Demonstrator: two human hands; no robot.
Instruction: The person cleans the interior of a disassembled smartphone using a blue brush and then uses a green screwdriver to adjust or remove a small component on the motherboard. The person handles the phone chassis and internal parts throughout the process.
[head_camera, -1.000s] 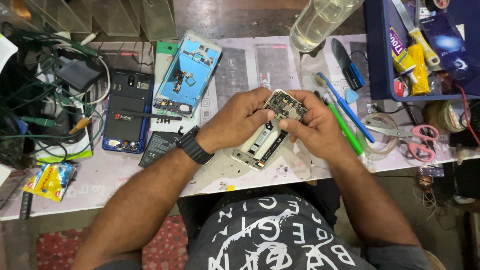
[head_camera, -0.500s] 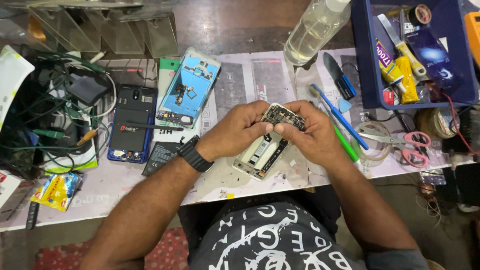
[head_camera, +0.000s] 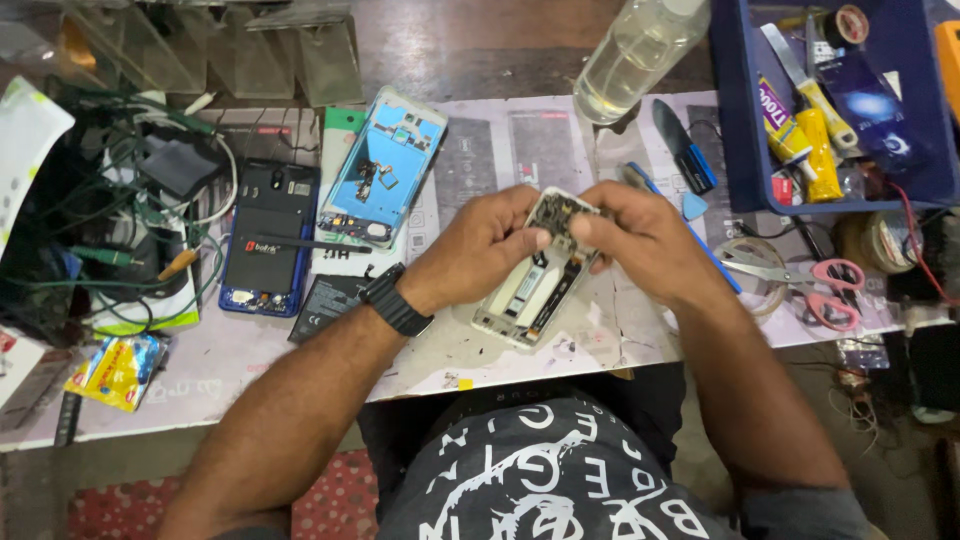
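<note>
Both hands work over an opened white phone frame (head_camera: 530, 295) lying tilted on the work mat. My left hand (head_camera: 480, 245), with a black watch on the wrist, pinches a small circuit board (head_camera: 556, 215) at the frame's top end. My right hand (head_camera: 645, 240) grips the same board from the right side. Fingertips of both hands meet on the board, which sits just above the frame.
Left of my hands lie a light-blue opened phone (head_camera: 385, 170), a dark-blue phone back (head_camera: 270, 240) and a loose black battery (head_camera: 325, 305). A clear bottle (head_camera: 640, 55), a blue tool bin (head_camera: 830, 110), pink-handled scissors (head_camera: 810, 285) and a tape roll (head_camera: 755, 270) stand to the right. Tangled cables (head_camera: 100, 210) fill the far left.
The camera view has shifted slightly. My hands stay on the board and frame, with the fingers closing a little more tightly around the board.
</note>
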